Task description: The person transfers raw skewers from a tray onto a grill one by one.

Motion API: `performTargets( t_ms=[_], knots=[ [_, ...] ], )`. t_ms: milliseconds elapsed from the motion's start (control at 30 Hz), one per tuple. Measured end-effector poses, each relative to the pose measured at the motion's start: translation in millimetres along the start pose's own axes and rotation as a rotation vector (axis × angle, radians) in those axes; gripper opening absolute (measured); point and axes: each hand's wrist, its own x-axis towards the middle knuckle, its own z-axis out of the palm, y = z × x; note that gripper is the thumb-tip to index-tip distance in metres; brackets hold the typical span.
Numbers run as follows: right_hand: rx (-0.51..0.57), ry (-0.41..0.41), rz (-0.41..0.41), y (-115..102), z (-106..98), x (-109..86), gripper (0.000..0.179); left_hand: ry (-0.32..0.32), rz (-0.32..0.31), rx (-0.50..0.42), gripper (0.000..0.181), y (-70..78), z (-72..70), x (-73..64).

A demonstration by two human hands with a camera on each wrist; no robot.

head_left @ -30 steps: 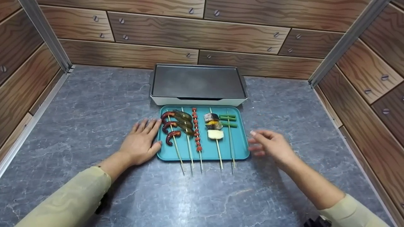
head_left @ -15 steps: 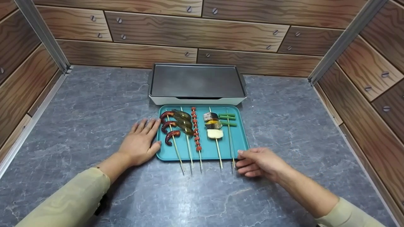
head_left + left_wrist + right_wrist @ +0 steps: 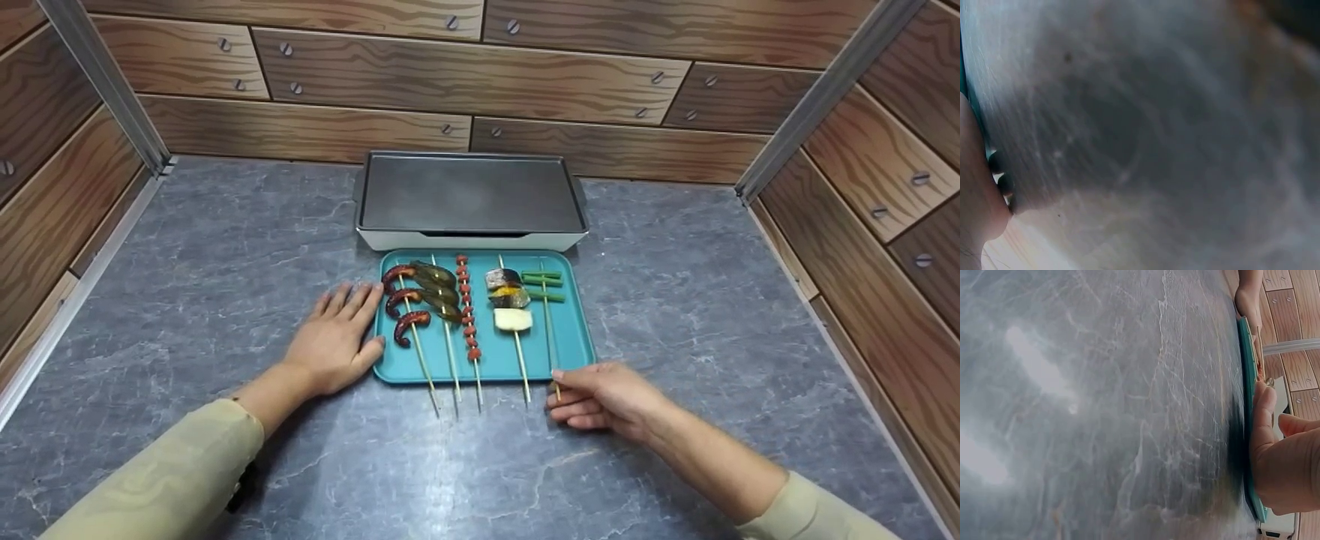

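A turquoise tray [image 3: 495, 371] holds several skewers, their stick ends over its front edge. At its right, the thumb and fingers of my right hand [image 3: 607, 397] pinch the lower stick of a skewer with green stalk pieces [image 3: 543, 279]. My left hand [image 3: 330, 341] lies with fingers straight on the counter, touching the tray's left rim. On the tray lie a skewer of reddish octopus tentacles [image 3: 409, 296], one of dark green slices [image 3: 436, 289], one of small red pieces [image 3: 466, 300], and one with silvery chunks and a white block [image 3: 513, 319].
Behind the tray stands an electric griddle [image 3: 472, 195] with a flat black plate and white base. Wood-patterned walls [image 3: 480, 82] enclose the grey marbled counter [image 3: 247, 247] at the back and sides.
My right hand has come from the tray's right side toward its front right corner and taken hold of the green stalk skewer's stick. My left hand has stayed in place.
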Motion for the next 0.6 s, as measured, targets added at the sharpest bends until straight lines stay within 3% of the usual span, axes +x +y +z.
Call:
performTargets(
  t_ms=[233,600],
  knots=[
    [0.018,-0.034,-0.009,-0.3,-0.9,-0.3,0.023,-0.01,-0.001,0.004,0.079,-1.2,0.9,0.9],
    [0.03,-0.004,-0.054,-0.5,-2.5,-3.6,0.018,0.001,-0.017,-0.007,0.076,3.6,-0.7,0.2]
  ],
)
